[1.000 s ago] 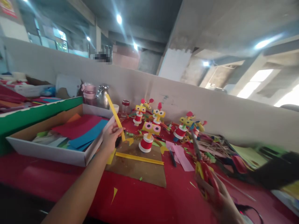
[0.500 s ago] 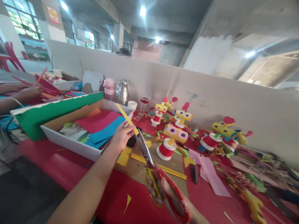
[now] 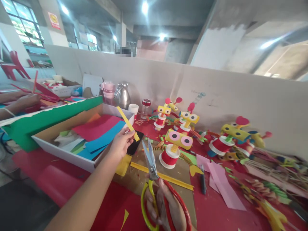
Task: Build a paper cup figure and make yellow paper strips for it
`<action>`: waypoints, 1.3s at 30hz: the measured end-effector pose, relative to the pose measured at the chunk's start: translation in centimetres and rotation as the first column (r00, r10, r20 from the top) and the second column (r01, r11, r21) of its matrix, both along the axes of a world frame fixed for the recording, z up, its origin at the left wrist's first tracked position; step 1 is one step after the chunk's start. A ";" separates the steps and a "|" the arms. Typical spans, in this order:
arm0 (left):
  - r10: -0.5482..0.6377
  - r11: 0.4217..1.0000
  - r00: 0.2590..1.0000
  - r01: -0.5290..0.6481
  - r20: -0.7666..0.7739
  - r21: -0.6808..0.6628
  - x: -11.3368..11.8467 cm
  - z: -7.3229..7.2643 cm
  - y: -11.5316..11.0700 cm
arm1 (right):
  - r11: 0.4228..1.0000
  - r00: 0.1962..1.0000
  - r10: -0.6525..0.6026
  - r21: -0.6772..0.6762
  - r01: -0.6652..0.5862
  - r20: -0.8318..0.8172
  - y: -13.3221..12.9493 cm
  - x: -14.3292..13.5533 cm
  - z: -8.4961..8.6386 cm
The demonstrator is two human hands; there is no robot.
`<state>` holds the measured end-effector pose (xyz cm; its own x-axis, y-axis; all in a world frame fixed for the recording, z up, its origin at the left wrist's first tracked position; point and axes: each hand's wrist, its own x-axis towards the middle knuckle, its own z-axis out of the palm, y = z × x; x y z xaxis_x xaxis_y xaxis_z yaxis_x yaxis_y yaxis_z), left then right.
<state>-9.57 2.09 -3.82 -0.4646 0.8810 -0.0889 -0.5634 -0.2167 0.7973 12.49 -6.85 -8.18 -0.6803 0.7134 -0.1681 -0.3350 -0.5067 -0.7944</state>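
Yellow strip [image 3: 127, 122], small gap, open scissors [image 3: 152, 170]

Scissors [image 3: 152, 166] of shiny metal; strip [image 3: 125, 121] of matt paper; glossy metal flask [image 3: 123, 96].

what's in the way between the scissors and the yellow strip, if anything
Nothing visible stands between the scissors in the right hand and the yellow paper strip in the left hand; the black phone lies lower.

Pale partition [image 3: 115, 69], red chair [image 3: 16, 65], bright window [image 3: 24, 24], ceiling lights [image 3: 145, 7], seemingly concrete pillars [image 3: 54, 24]
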 end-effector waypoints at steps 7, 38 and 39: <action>-0.035 0.998 0.996 0.031 -0.084 -0.049 0.3 0.0 -0.5 | 0.995 0.997 0.068 -0.068 -0.070 -0.042 0.3 0.1 -0.6; -0.022 0.996 0.989 0.008 -0.149 -0.094 0.2 -0.6 -0.2 | 0.980 0.990 0.109 -0.158 -0.123 -0.091 0.4 -0.1 0.2; -0.020 0.996 0.989 0.006 -0.148 -0.093 0.2 -0.6 -0.2 | 0.980 0.989 0.111 -0.156 -0.125 -0.095 0.3 -0.1 0.2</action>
